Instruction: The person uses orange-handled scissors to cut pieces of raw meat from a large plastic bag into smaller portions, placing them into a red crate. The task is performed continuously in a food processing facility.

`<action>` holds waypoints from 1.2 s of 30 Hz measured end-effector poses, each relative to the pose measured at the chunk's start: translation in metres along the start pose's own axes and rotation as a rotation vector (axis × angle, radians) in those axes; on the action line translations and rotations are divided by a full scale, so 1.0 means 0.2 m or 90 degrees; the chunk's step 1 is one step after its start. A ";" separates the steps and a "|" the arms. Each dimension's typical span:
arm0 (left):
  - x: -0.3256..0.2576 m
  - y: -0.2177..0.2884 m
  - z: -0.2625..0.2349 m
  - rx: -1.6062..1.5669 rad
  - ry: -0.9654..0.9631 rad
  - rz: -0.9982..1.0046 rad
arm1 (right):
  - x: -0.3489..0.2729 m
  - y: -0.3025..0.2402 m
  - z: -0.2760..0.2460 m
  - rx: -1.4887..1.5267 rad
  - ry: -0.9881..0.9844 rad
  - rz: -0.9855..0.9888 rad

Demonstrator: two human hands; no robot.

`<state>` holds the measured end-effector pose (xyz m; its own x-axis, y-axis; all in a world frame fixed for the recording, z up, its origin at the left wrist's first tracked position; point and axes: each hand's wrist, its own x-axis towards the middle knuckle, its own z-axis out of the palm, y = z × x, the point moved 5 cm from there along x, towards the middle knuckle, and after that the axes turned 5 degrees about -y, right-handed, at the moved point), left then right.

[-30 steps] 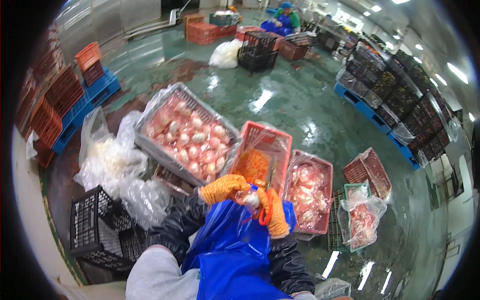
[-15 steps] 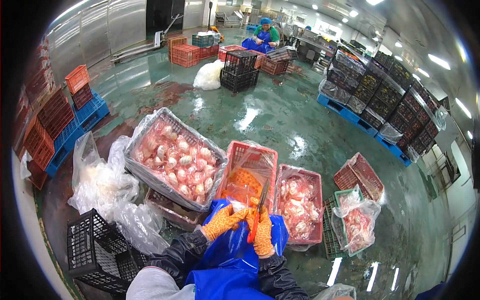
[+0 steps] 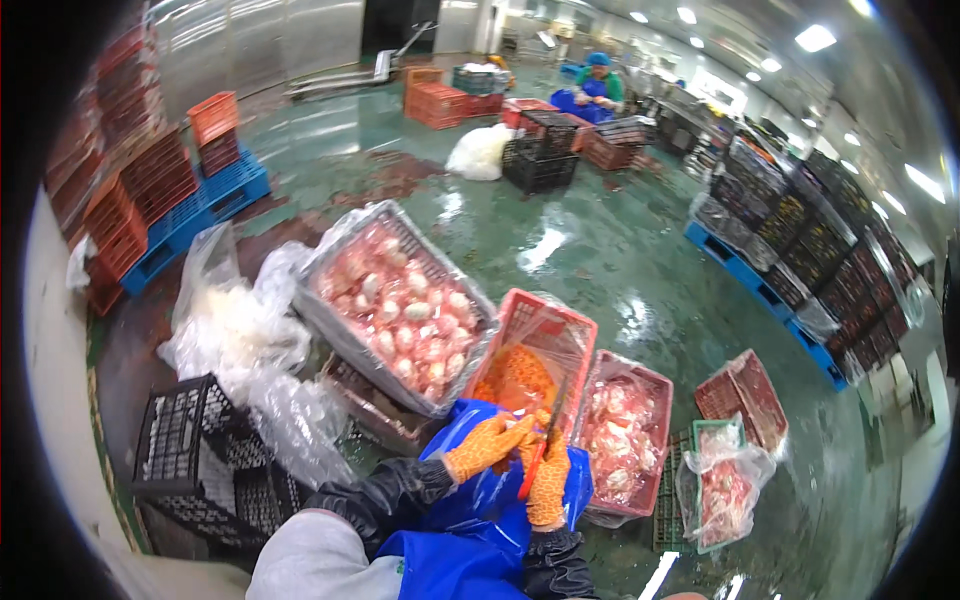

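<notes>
My right hand (image 3: 547, 488), in an orange patterned glove, grips a knife (image 3: 529, 478) by its red handle, the thin blade pointing up and away. Close beside it, my left hand (image 3: 484, 446), gloved alike, has its fingers drawn together toward the right hand; what they hold is too small and hidden to name. Both hands are above my blue apron (image 3: 455, 513), at the near end of a red crate (image 3: 575, 333). Inside this plastic-lined crate lies a heap of small orange round pieces (image 3: 520, 376).
A lined grey crate (image 3: 330, 345) of pale, pink-red lumps stands left; a pink crate (image 3: 660, 440) of similar lumps stands right. Farther right is a green crate (image 3: 700, 545). A black crate (image 3: 165, 500) and plastic sheeting (image 3: 295, 420) lie left. A co-worker (image 3: 597, 90) sits far off.
The whole view has shifted, so the scene sits farther right and lower. A whitish piece seen beside my left fingers earlier no longer shows. The knife stays in my right hand.
</notes>
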<state>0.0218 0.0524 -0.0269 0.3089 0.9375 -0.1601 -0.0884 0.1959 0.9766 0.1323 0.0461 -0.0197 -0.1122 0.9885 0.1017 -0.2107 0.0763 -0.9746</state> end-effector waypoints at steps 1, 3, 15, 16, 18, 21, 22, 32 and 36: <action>-0.04 0.07 0.02 -0.014 -0.022 -0.055 | -0.01 0.00 -0.02 0.015 0.006 0.082; -0.03 0.02 0.02 -0.044 -0.016 -0.057 | -0.02 -0.04 0.00 -0.002 0.006 0.094; 0.10 0.12 -0.24 -0.278 0.216 0.153 | 0.07 -0.06 -0.04 -0.164 -0.050 0.110; 0.12 0.07 -0.28 -0.309 0.321 0.122 | 0.05 -0.08 -0.02 -0.256 -0.097 0.096; 0.14 0.14 -0.29 -0.334 0.358 0.175 | 0.03 -0.08 0.02 -0.305 -0.145 0.090; 0.18 0.09 -0.25 -0.270 0.337 0.086 | 0.02 -0.12 0.08 -0.313 -0.177 0.112; 0.18 0.10 -0.23 -0.267 0.344 0.102 | 0.02 -0.13 0.09 -0.305 -0.180 0.125; 0.24 -0.05 -0.22 -0.295 0.301 0.028 | 0.02 -0.02 0.05 -0.183 -0.194 0.288; 0.31 -0.10 -0.18 -0.313 0.373 0.142 | 0.13 0.09 -0.01 -0.295 -0.206 0.090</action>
<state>0.0091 0.1157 -0.0616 -0.3014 0.9414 -0.1511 -0.5400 -0.0380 0.8408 0.1269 0.0743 -0.0352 -0.4142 0.9088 -0.0504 0.2661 0.0680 -0.9615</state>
